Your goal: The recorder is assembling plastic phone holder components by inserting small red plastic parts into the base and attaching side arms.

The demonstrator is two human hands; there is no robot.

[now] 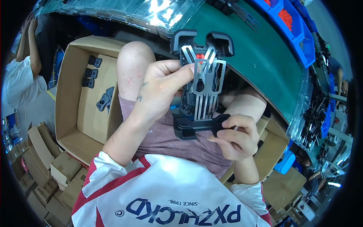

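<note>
A black plastic phone holder (186,99) is raised above my lap, its inner side showing. Two hooked black arms (221,42) stick out at its far end, with a small red part (199,56) between them. Slotted, toothed metal plates (208,77) lie along its middle. My left hand (159,87) is closed around its left side, the thumb pressing on the metal plates. At the near end, metal strips run to a black end bracket (189,128). My right hand (239,138) pinches the right end of this bracket between thumb and fingers.
An open cardboard box (87,125) with several black parts (90,73) stands left of my legs. Ahead is a green worktable (261,56) with blue bins (302,38) of red pieces. Another cardboard box (278,145) is at my right; a co-worker's arm (34,51) shows far left.
</note>
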